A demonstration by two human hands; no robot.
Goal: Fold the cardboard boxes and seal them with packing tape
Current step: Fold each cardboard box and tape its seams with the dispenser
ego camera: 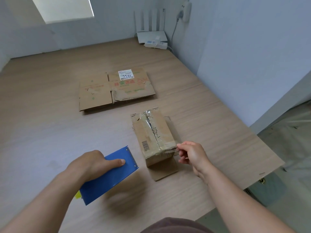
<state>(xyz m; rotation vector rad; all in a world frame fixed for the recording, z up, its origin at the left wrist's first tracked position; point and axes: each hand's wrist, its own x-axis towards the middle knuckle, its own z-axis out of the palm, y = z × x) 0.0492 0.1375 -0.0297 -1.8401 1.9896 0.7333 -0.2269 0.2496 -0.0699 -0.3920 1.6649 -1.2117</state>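
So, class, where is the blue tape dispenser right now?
Head view, lower left: the blue tape dispenser is gripped by the left hand, just left of the small taped box.

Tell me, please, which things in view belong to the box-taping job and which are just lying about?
For the job: small taped cardboard box; clear tape end pinched by the right hand; blue tape dispenser in the left hand; flattened cardboard box.
Lying about: white router; white power strip; wall plug.

Wooden table (50,132): taped box (152,132), flattened cardboard (101,95), router (151,37).
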